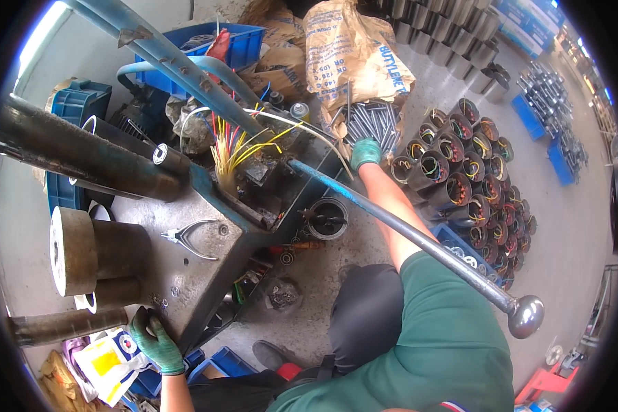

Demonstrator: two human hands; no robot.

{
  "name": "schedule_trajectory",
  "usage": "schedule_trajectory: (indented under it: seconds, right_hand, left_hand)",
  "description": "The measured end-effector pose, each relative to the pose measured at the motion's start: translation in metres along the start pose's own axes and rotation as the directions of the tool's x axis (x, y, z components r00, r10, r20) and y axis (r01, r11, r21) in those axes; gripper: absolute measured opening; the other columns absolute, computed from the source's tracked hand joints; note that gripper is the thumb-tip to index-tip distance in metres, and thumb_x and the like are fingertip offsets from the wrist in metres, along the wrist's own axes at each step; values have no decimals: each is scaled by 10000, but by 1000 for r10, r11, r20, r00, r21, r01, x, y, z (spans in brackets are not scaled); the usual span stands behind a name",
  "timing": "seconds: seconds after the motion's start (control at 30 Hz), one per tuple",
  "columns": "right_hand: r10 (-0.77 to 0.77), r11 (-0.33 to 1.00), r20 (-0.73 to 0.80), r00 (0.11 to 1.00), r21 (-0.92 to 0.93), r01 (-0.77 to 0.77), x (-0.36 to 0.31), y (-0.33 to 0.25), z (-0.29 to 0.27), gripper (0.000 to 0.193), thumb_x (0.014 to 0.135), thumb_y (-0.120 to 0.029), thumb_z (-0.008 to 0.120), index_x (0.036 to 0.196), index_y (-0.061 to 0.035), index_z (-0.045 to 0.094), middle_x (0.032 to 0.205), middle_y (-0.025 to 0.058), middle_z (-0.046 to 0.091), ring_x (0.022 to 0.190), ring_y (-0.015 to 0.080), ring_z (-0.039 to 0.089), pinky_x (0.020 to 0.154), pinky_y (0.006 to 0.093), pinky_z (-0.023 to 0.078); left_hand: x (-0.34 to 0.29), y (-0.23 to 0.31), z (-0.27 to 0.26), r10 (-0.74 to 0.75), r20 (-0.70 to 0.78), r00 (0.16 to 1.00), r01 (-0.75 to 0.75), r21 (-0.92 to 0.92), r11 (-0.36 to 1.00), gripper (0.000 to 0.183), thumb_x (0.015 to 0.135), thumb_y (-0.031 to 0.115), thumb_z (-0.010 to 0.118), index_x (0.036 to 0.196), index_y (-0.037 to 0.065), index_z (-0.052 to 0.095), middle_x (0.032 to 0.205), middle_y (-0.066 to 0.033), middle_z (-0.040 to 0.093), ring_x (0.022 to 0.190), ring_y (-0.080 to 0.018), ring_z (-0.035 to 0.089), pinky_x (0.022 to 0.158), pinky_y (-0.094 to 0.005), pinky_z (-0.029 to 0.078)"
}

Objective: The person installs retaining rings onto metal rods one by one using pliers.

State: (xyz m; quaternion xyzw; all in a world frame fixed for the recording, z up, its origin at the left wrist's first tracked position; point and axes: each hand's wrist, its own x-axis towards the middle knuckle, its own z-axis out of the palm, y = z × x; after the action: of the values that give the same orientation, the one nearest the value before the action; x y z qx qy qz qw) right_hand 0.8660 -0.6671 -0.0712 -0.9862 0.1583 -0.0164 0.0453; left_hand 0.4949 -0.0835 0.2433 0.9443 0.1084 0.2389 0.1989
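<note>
Green-gloved right hand reaches metal rods, fingers' grip unclear; left hand, fingers extended, at metal table

The scuffed metal machine table carries silver pliers and a stout, pale-ended cylinder.

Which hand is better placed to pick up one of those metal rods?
Probably the right hand: it is at the metal rods by the paper sack. The left hand is farther off, by the metal worktop.
</note>
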Motion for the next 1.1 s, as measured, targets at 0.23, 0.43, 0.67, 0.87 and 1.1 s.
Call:
schedule_trajectory:
  seconds: [0.23, 0.43, 0.67, 0.87, 1.1]
  right_hand:
    - [-42, 992, -12, 999, -118, 40, -3, 2, 26, 254, 935, -229, 612, 984, -129, 840, 1028, 131, 801, 942, 303, 770, 822, 466, 601]
    - [198, 950, 247, 948, 191, -248, 0, 7, 0, 432, 971, -390, 710, 1250, -61, 740, 1261, 215, 739, 1203, 375, 714, 1022, 447, 579]
    - [-32, 990, 539, 842, 131, -46, 11, -2, -51, 422, 854, -277, 704, 1204, -61, 796, 1295, 206, 733, 1214, 342, 714, 1005, 437, 570]
    - [-63, 968, 604, 794, 230, -98, 0, -26, -50, 471, 870, -335, 672, 1248, -72, 774, 1284, 201, 736, 1205, 345, 713, 1002, 435, 548]
    - [-74, 741, 657, 751, 540, -400, -67, 48, -39, 244, 944, -288, 627, 971, -79, 750, 817, 96, 689, 617, 252, 629, 549, 400, 483]
  left_hand:
    - [6, -3, 7, -5, 4, 1000, 5, 6, 1000, 326, 1086, 174, 605, 1314, -58, 620, 1287, -170, 649, 1195, -311, 618, 1082, -408, 474]
    - [8, -4, 12, 12, 13, 1000, -13, 33, 999, 317, 1083, 167, 604, 1305, -58, 628, 1276, -172, 660, 1178, -308, 625, 1072, -407, 482]
    - [2, -10, 6, -2, -14, 1000, 2, 27, 1000, 315, 1081, 166, 606, 1305, -54, 632, 1259, -172, 662, 1170, -316, 620, 1060, -413, 487]
    - [-4, -2, -18, -9, -24, 1000, 11, 104, 995, 308, 1075, 153, 606, 1306, -49, 642, 1257, -175, 659, 1162, -318, 617, 1057, -417, 482]
    - [3, 20, -2, -2, -14, 1000, 4, 122, 992, 339, 1032, 139, 653, 1342, 0, 654, 1242, -197, 669, 1163, -358, 626, 1050, -441, 483]
